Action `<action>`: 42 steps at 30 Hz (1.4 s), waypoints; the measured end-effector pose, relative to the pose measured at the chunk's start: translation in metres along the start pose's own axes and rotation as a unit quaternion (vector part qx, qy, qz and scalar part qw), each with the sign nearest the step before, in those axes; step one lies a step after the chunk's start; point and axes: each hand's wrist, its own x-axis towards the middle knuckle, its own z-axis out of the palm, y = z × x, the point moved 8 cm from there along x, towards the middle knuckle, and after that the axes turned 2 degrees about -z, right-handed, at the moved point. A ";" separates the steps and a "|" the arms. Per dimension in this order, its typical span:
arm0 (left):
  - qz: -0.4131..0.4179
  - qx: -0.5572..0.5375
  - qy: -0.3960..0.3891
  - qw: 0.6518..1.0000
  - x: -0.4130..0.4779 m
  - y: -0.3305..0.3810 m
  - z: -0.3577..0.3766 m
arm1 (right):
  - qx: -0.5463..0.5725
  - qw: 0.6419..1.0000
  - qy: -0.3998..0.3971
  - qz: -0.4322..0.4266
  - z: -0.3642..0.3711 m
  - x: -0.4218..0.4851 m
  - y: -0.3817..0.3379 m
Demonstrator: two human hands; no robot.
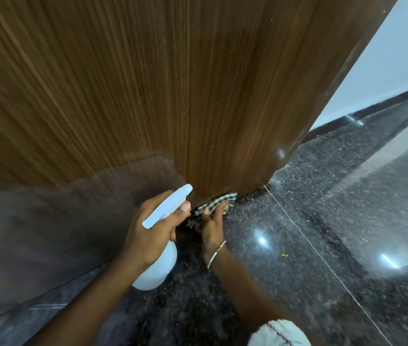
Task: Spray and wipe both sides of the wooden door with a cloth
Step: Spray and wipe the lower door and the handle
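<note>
Wooden door (148, 83): fills the upper left and centre of the head view, grain running vertically. Its lower right corner meets the floor just right of centre.

Checked cloth (219, 199), green and white: at the very foot of the door, by that corner, bunched against the wood.

Right hand (211, 226): I read the fingers as folded over the cloth, holding it to the door's bottom edge. Thin metal bangle (216, 253) on the wrist.

Left hand (153, 233): wrapped round the neck of a white spray bottle (158, 268), just left of the cloth, with the nozzle aimed up toward the door. I cannot tell whether the trigger is squeezed.

Surroundings: glossy dark speckled stone floor (322, 208) with a thin seam line and bright light reflections. Pale wall (385, 71) at upper right above a dark skirting (362, 113). White sleeve (280, 333) at the bottom edge.
</note>
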 end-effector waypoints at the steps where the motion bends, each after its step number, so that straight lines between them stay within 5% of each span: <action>1: -0.002 0.003 -0.007 1.000 -0.002 0.000 -0.002 | -0.031 0.999 -0.007 0.000 0.004 -0.001 0.007; 4: -0.011 0.014 -0.013 1.000 -0.009 -0.004 -0.010 | -0.079 0.996 0.020 -0.029 -0.009 0.009 -0.009; 8: -0.027 0.020 0.010 0.999 -0.016 -0.013 -0.025 | -0.008 0.991 0.129 -0.025 -0.075 0.076 -0.050; 12: -0.036 0.005 0.024 0.999 -0.020 -0.016 -0.032 | 0.002 0.988 0.148 -0.039 -0.076 0.075 -0.068; 17: -0.031 0.005 0.016 0.999 -0.021 -0.016 -0.032 | -0.024 0.999 0.039 0.027 -0.017 0.005 -0.017; 23: -0.022 0.011 0.016 1.000 -0.023 -0.012 -0.030 | -0.185 0.977 -0.104 -0.014 0.052 -0.062 0.011; 31: -0.031 0.001 0.031 0.999 -0.030 -0.014 -0.039 | -0.190 0.979 0.061 -0.047 -0.011 -0.013 -0.062; 36: -0.042 -0.020 0.047 0.998 -0.037 -0.014 -0.047 | -0.162 0.982 -0.009 -0.098 0.018 -0.037 -0.042; 42: -0.019 -0.018 0.053 0.998 -0.041 -0.013 -0.055 | -0.118 0.989 -0.083 0.020 0.059 -0.084 -0.021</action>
